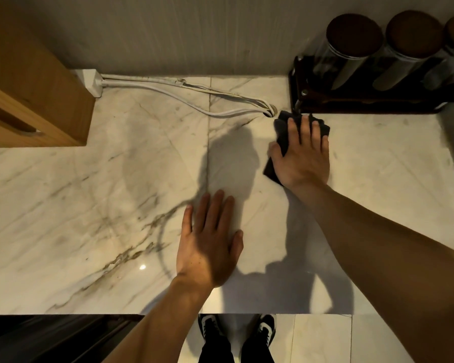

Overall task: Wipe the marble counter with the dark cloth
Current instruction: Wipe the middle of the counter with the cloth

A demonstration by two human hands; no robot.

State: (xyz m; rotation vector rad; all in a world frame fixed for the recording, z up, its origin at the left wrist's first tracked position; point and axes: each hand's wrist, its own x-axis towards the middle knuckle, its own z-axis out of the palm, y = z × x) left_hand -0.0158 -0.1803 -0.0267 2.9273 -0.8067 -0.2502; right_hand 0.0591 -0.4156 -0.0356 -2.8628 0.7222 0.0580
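The marble counter (95, 210) is white with brown veins and fills most of the view. My right hand (303, 158) lies flat, fingers spread, on the dark cloth (282, 132), pressing it onto the counter at the back right, just in front of the jar rack. Most of the cloth is hidden under the hand; its corners stick out at the top and left. My left hand (210, 242) rests palm down on the bare marble nearer the front edge, fingers apart and holding nothing.
A dark rack (364, 100) with three dark-lidded glass jars (354, 45) stands at the back right. White cables (168, 93) run from a socket block (92, 82) into a counter hole (270, 112). A wooden box (32, 87) sits back left. My shoes (236, 331) show below the edge.
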